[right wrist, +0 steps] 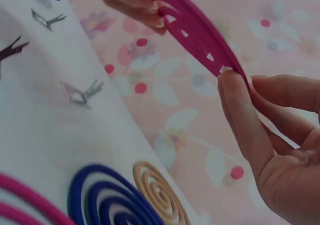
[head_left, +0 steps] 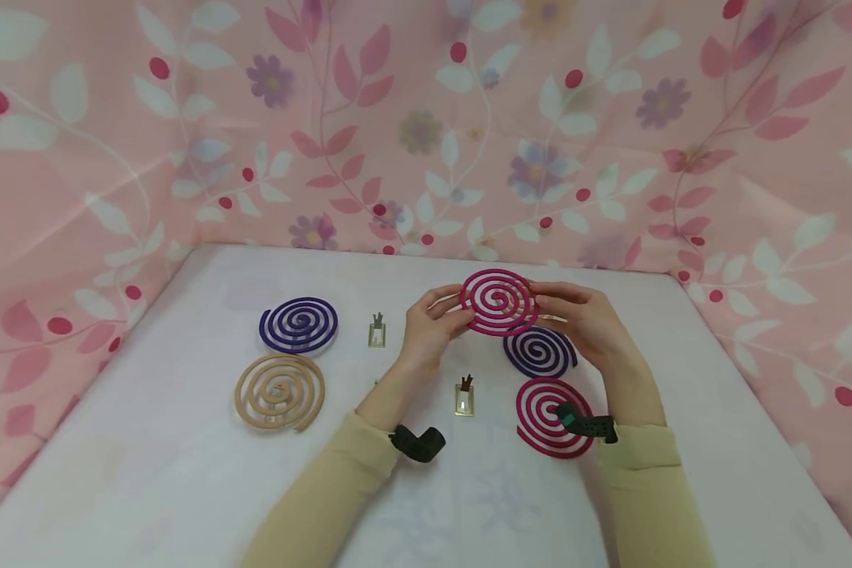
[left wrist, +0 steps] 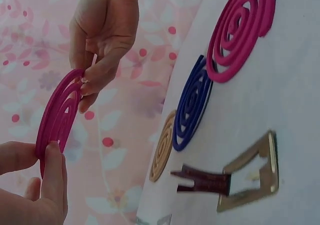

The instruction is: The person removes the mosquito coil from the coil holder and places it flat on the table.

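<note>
A magenta spiral coil point(head_left: 498, 303) is held up above the table between both hands, flat side toward the head view. My left hand point(head_left: 429, 323) pinches its left edge, thumb in front. At the right edge, my right hand point(head_left: 581, 315) pinches it between thumb and fingers. Both wrist views show the raised coil point(left wrist: 59, 112) point(right wrist: 200, 32) nearly edge-on. Below the right hand, a dark blue coil point(head_left: 539, 352) lies on the table, with another magenta coil point(head_left: 539, 426) nearer the front, partly covered by the right wrist's camera.
On the left lie a purple-blue coil point(head_left: 298, 325) and a tan coil point(head_left: 280, 392). Small metal stands point(head_left: 377, 334) point(head_left: 465, 400) are on the white table point(head_left: 184, 489) between the two groups. Another tan coil point(right wrist: 159, 191) shows in the right wrist view. Floral cloth point(head_left: 426, 126) hangs behind.
</note>
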Demonstrator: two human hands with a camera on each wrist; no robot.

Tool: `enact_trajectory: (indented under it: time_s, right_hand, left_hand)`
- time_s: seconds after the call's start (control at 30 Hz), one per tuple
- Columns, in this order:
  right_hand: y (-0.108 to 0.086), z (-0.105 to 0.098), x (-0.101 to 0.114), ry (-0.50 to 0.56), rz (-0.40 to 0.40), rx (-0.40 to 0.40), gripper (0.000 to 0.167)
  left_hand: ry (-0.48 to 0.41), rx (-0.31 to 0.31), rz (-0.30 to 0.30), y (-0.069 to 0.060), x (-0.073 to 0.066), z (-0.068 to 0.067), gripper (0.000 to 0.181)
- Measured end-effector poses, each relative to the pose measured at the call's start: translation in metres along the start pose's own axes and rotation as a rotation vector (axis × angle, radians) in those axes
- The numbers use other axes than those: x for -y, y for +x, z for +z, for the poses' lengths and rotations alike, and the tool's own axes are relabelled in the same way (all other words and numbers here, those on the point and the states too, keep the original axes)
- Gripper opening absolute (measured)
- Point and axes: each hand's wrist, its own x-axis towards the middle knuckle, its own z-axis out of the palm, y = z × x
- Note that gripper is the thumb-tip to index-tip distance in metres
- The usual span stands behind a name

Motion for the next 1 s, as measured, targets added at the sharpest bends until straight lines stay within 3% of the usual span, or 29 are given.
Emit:
enact_trajectory:
  time_s: [0.2,0.3,0.6,0.77,1.0]
  right_hand:
    - [-0.016,-0.028,0.002,0.059,0.001,0.008,0.029]
    - [-0.025,-0.04,0.002,0.04,0.019,-0.036,0.028]
    - [-0.038,-0.067,0.004,0.087,-0.009,-0.076,0.026]
    - [-0.039,-0.082,0.005,0.079,-0.014,-0.11,0.028]
    - [-0.03,-0.109,0.001,0.049,0.018,-0.138,0.028]
  left_hand:
    - [-0.075,0.014,0.001,-0.004,0.006,0.033,0.041]
    - [-0.104,0.004,0.001,-0.006,0.012,0.048,0.04]
    - [-0.176,-0.013,0.005,-0.007,0.027,0.083,0.038]
    - [-0.19,-0.037,0.018,-0.002,0.033,0.1,0.037]
    - [-0.19,-0.092,0.018,0.017,0.048,0.128,0.035]
